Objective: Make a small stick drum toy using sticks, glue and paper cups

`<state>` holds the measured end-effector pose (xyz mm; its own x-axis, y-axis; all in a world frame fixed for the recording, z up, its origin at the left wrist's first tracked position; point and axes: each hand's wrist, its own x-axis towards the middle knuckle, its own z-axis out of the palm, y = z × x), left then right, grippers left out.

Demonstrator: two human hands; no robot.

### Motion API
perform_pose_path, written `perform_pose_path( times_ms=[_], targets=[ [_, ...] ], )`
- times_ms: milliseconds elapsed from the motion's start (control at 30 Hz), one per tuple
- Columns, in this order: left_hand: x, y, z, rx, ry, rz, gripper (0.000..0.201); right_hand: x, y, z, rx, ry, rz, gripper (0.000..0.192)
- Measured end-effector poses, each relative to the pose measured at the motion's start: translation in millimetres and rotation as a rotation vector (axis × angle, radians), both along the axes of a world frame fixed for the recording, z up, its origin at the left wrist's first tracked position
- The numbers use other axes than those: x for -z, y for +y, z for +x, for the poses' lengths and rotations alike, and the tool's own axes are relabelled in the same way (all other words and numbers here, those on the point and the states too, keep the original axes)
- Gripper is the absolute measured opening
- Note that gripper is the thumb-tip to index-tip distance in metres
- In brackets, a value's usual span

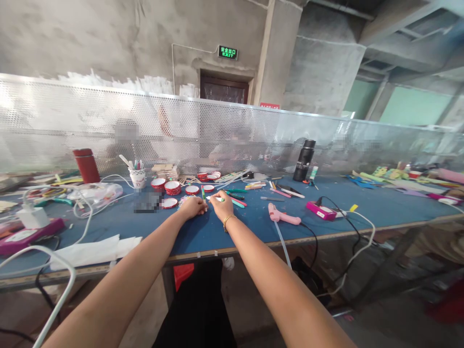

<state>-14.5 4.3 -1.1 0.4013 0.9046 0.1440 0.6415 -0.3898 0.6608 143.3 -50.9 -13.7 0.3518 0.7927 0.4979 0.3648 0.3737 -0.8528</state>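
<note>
Both my arms reach out over a blue work table [203, 232]. My right hand [221, 203], with a gold bracelet on its wrist, is closed on a white marker with a green tip [216, 198]. My left hand [193, 207] lies beside it, fingers curled and resting on a small colourful craft piece; what it grips, if anything, is hidden. Just beyond the hands are several round red-rimmed lids [172, 187] and scattered coloured sticks and pens [237, 198].
A pink glue gun [282, 216] lies to the right, its cord running to a pink power strip [321, 210]. A black flask [303, 160], a red flask [86, 165], a cup of pens [137, 177], white paper [94, 251] and cables surround. People sit behind a perforated metal screen [232, 130].
</note>
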Motion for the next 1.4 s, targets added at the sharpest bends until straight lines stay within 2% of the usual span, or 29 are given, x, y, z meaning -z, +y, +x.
perform_pose_path(
  times_ms=[233,433,633,1167,1400],
  targets=[
    [-0.5,-1.5,-0.3,0.004,-0.010,0.009,0.028,0.6,1.3,-1.9,-0.061,0.009,0.028,0.014],
    [-3.6,-5.2,0.6,-0.016,-0.003,-0.009,0.027,0.4,1.2,-0.4,0.001,0.006,0.009,0.014],
    [-4.3,-5.7,0.8,-0.003,-0.014,-0.013,0.028,-0.3,0.2,-1.3,-0.039,-0.010,0.019,0.014],
    [-4.2,-6.3,1.5,-0.014,-0.031,-0.019,0.025,0.6,0.8,-0.6,0.019,-0.018,-0.002,0.013],
    [-2.9,-5.0,0.9,-0.008,-0.009,-0.010,0.026,-1.0,-0.4,-1.6,-0.037,-0.010,0.005,0.013]
  ],
)
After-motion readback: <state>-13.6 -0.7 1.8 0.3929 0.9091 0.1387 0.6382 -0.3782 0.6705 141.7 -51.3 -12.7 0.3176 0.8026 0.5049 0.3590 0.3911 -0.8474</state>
